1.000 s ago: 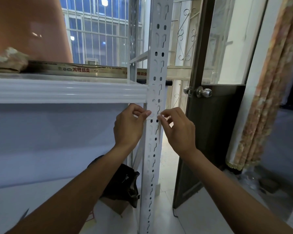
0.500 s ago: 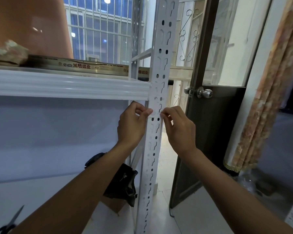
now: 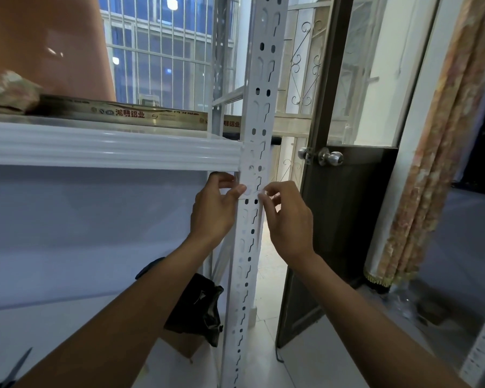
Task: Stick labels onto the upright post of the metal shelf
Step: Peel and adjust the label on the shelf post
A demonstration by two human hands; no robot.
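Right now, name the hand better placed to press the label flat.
Right hand, probably: its fingertips hold the label on the post's open side; the left hand is crowded under the shelf.

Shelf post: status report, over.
Left hand and right hand pinch label at lower corners. Label against post, below shelf edge. Nothing blocking.
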